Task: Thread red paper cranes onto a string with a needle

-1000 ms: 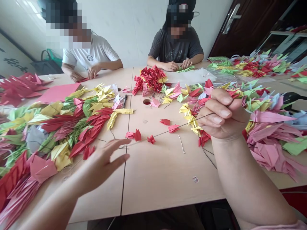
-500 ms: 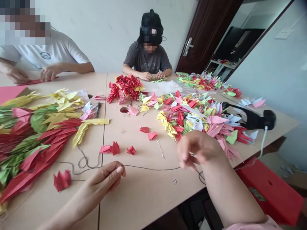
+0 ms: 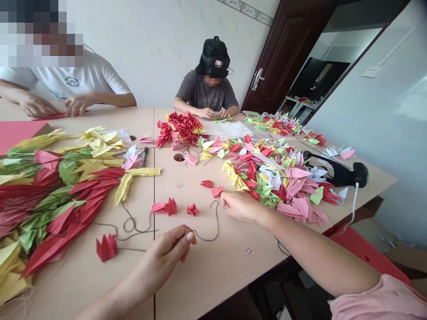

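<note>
My left hand [image 3: 176,244] is closed in a pinch around a thin dark cord [image 3: 217,222]. From its fingertips the cord bends up in a loose hook beside my right hand [image 3: 238,206]. On the cord's other side, a red folded-paper piece [image 3: 106,247] sits near my left wrist. My right hand rests low on the table with fingers curled together; what they hold, if anything, is hidden. Its fingertips are close to a pinkish-red paper piece [image 3: 218,191]. Another small red fold [image 3: 206,183] lies beyond. More red folds [image 3: 192,210] lie between the hands.
Strings of colourful folded paper [image 3: 60,200] cover the left side; another heap [image 3: 276,173] lies at right. A black stand [image 3: 347,173] with a white cable is at the right edge. Across the table two people [image 3: 208,95] [image 3: 80,75] work with paper. A red box [image 3: 360,249] stands below.
My right hand has moved left and down to the table by the small red pieces, covering the spot of the white twisted strip. The cord has gone from stretched to a loose hook.
</note>
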`<state>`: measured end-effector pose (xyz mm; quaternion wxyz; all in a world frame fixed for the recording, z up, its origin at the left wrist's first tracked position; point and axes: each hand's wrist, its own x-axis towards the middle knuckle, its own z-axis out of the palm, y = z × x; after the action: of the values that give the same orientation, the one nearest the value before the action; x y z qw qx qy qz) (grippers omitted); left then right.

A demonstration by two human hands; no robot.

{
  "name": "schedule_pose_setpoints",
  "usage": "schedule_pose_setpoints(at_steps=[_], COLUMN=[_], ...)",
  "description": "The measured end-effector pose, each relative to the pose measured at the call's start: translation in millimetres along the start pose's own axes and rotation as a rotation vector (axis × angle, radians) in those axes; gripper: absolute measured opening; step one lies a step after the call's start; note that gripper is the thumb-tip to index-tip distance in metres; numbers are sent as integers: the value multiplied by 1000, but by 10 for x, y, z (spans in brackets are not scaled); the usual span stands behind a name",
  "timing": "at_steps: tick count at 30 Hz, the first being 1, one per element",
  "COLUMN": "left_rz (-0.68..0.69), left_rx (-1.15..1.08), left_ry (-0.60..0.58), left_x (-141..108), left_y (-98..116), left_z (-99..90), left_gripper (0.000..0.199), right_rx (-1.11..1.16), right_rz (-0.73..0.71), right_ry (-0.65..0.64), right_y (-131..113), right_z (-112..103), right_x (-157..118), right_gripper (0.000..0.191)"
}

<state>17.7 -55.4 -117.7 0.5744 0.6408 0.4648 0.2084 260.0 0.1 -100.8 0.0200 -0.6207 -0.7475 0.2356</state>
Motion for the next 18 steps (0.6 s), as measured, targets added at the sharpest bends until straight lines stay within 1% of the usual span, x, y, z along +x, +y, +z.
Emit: schedule_pose_setpoints(at_steps=[3, 6, 8, 10, 12, 13, 16, 18], left_rz=[-16, -14, -9, 23, 76, 97, 100, 73], left_rx=[-99, -168, -183, -258, -411, -501, -756, -882], left_ry=[36, 98, 154, 186, 193, 189, 130, 80], left_x=[-39, -61, -66, -65, -63, -62, -57, -50], left_y=[25, 63, 62, 47, 40, 43, 68, 80], left_z=[-57, -121, -149, -164, -172, -177, -198, -214], left_gripper=[42, 42, 40, 35, 29, 27, 27, 31], right_rx=[53, 182, 421, 789, 1128, 1227, 1379, 1440], right_rz=[4, -43, -108, -183, -238, -259, -276, -256], right_ry=[-8, -25, -46, -64, -88, -107, -173, -177], right_y=[-26, -128, -249, -387, -510, -558, -630, -631], right_z=[-56, -157, -225, -255, -219, -175, 17, 148], right_x=[-26, -51, -60, -52, -24, -6, 47, 66], right_gripper=[25, 25, 19, 12, 7, 8, 13, 18])
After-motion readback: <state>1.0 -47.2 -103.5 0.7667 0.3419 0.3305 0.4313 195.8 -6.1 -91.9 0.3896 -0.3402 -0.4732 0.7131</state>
